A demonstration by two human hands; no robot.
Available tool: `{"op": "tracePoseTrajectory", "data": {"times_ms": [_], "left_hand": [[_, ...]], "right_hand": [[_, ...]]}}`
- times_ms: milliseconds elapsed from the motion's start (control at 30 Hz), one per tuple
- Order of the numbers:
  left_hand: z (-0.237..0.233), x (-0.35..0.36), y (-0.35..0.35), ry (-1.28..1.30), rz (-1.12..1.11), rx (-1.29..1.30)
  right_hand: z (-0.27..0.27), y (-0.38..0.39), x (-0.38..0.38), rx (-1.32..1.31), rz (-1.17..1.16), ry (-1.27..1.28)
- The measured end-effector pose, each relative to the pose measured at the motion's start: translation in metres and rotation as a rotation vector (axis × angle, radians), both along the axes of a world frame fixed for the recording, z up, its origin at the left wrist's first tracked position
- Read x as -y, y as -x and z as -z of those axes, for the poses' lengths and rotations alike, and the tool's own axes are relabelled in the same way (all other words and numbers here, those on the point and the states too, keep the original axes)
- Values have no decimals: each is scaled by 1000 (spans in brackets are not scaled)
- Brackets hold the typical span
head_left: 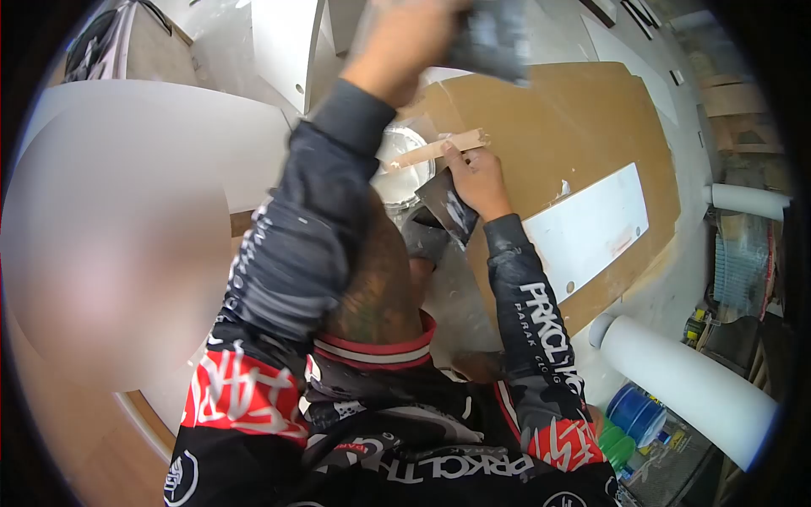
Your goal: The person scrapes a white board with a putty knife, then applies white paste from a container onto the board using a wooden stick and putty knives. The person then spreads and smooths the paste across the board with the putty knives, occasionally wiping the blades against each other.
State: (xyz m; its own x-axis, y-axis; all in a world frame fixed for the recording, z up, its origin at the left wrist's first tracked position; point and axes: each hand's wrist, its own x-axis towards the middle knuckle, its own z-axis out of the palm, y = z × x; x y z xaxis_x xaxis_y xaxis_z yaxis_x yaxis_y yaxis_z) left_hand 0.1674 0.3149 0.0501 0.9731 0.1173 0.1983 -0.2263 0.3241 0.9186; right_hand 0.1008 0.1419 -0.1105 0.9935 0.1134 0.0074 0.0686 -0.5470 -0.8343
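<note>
My left hand (410,42), smeared by motion, is raised at the top of the head view. It is closed on a dark, flat putty spreader (490,42), which is blurred too. In my right hand (481,182) is a wooden stick (439,150), pinched near its right end. The stick's left end reaches over a bucket (414,198) of white paste (404,179). A second dark putty spreader (452,207), smeared with white, hangs below the same hand, its near edge beside the bucket rim. My left forearm partly hides the bucket.
Brown cardboard (583,110) covers the floor to the right, with a white panel (591,228) lying on it. White boards (287,51) stand at the top left. A large white roll (684,384) lies at the lower right, near blue (635,414) and green round items (615,444).
</note>
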Motion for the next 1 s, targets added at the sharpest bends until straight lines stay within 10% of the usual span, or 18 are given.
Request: {"op": "tracePoseTrajectory", "data": {"times_ms": [33, 67, 133, 200, 367, 600, 733, 800, 833, 933, 1000], "left_hand": [[17, -20, -8, -72, -19, -74], [81, -47, -30, -821, -129, 268], [67, -66, -6, -472, -99, -293], [99, -87, -9, -1006, -13, -431], [113, -88, 18, -777, 281, -723], [138, -85, 46, -795, 223, -818], [182, -98, 48, -977, 301, -620], [192, -105, 52, -1505, 542, 41], [198, -104, 52, -1500, 528, 38], [216, -86, 51, -413, 505, -837], [225, -84, 51, -303, 520, -817]], "right_hand": [[-12, 4, -3, -7, 0, -2], [-24, 9, -6, 99, 15, -11], [-25, 13, -6, 247, 18, 15], [-2, 23, -9, 172, 10, 114], [24, 44, -26, 166, 0, 119], [-82, 48, -19, 326, -17, 36], [-151, 62, -26, 374, -19, 68], [-181, 71, -33, 417, -22, 98], [-192, 75, -37, 422, -34, 102], [-220, 88, -50, 396, 44, 108], [-216, 88, -53, 435, 22, 113]]}}
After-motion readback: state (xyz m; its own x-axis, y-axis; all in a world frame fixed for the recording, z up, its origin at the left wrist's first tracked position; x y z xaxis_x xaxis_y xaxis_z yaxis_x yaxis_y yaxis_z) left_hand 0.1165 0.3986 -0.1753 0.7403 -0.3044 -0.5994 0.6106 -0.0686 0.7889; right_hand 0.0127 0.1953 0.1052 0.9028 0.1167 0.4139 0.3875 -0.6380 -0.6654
